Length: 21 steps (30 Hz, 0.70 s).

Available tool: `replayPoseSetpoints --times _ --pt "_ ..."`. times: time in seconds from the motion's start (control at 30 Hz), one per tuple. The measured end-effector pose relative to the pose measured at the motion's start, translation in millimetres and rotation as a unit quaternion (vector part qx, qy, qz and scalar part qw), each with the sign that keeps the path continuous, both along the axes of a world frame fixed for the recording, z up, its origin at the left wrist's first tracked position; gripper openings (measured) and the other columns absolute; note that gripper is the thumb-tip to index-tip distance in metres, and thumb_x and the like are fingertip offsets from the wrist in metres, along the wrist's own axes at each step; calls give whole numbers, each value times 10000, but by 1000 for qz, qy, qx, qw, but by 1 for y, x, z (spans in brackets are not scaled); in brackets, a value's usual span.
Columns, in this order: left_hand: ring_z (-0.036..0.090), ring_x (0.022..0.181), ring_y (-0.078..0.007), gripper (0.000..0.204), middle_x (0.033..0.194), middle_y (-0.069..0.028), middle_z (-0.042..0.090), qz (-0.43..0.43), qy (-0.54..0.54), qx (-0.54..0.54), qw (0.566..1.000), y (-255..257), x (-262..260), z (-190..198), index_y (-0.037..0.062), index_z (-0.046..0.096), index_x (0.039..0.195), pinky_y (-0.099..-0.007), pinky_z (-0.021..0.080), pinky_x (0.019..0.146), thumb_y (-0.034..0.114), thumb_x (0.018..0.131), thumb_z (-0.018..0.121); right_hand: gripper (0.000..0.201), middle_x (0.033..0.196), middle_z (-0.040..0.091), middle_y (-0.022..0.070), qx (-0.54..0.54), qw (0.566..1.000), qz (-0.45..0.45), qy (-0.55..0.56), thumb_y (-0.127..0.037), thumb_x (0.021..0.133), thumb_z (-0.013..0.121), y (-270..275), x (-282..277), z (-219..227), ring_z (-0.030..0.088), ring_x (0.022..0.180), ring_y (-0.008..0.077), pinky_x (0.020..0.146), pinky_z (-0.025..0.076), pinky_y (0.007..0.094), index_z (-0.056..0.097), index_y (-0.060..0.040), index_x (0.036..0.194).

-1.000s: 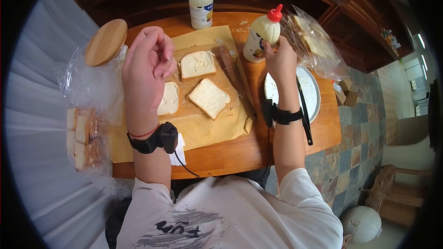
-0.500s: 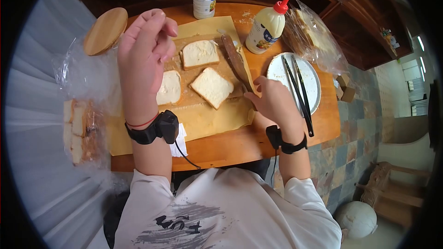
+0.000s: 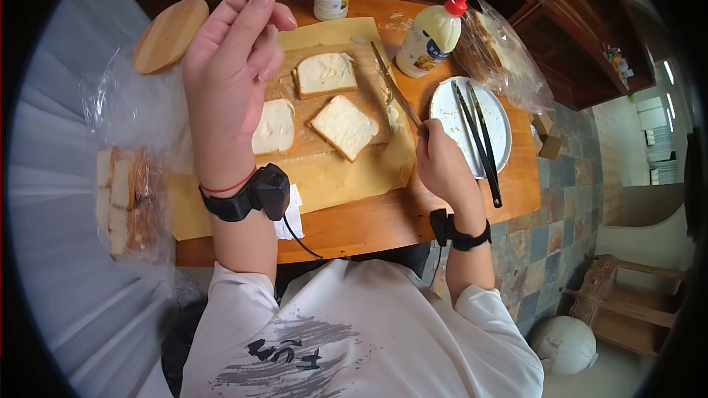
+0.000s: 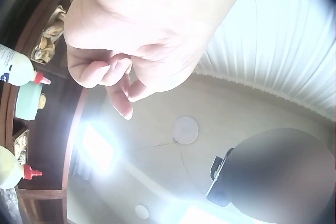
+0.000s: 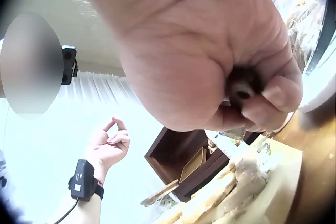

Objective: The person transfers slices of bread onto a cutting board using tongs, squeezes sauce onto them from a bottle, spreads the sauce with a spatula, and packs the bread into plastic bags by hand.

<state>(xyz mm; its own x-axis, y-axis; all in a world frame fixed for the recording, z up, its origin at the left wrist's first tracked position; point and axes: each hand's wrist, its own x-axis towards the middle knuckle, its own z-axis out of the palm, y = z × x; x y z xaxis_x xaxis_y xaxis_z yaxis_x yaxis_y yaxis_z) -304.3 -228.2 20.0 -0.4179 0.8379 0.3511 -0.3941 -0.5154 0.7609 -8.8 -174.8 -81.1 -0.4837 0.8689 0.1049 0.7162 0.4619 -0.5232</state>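
1. Head view: tiled floor (image 3: 557,195) lay beyond the right edge of the wooden tabletop (image 3: 369,225). My right hand (image 3: 446,166) gripped the spreader (image 3: 397,91), which slanted along the right side of the yellow paper (image 3: 332,188), tip toward the tabletop's far edge. I judged it light and stiff, probably slick near the tip, so best held by its near end, where I had it.
2. Left wrist view: against the pale ceiling (image 4: 152,145), my left hand (image 4: 136,35) was raised, fingers loosely bent, holding nothing.
3. Right wrist view: my right hand's fingers curled round the spreader's dark end.

Seemingly a home: curtain (image 3: 63,199) at left, wooden cabinet (image 3: 582,40) upper right, carved chair (image 3: 627,318) lower right.
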Motion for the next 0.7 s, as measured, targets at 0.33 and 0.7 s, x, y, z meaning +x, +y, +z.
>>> replayPoseSetpoints --times 0.33,0.7 --pt "330 548 -14 230 914 -83 718 -15 -1 11 1000 -1 -7 -3 -13 694 1159 -204 302 529 177 1049 622 387 833 617 145 15 997 55 -58 -133 984 641 -52 16 10 646 729 358 652 511 462 669 -141 1370" --pt "328 542 -9 244 937 -125 758 2 40 -10 999 0 -8 -4 -10 729 1147 -196 308 524 195 1031 664 338 807 614 139 47 997 -12 -53 -99 961 659 -49 32 15 653 711 359 630 508 441 727 -142 1289"
